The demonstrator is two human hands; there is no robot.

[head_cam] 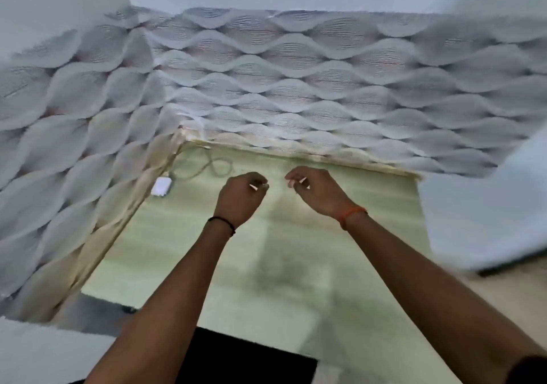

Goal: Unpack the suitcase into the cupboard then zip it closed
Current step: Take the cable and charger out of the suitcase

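Neither the suitcase nor the cupboard is appearing in this view, so progress on unpacking or zipping cannot be confirmed from what is showing. The camera is pointing at a corner where wave-patterned wall panels [266, 81] are meeting a pale green floor [296, 250].

Both arms are reaching forward over that floor. The left hand [241, 195] is curling its fingers [260, 183] inward; the right hand [313, 189] is doing the same, its fingers [291, 177] bent toward the left. The two hands are sitting near one another but apart. Whether either is pinching something small cannot be told; the frame is blurring there, and no garment or zip pull is identifiable.

A white adapter [161, 186] with a looping cable [213, 166] is lying on the floor by the left wall. A dark mat [236, 357] is showing at the bottom edge.

Judgement: stage undetermined. The task's things are lying outside the frame, and both unpacking and closure are remaining unverified.
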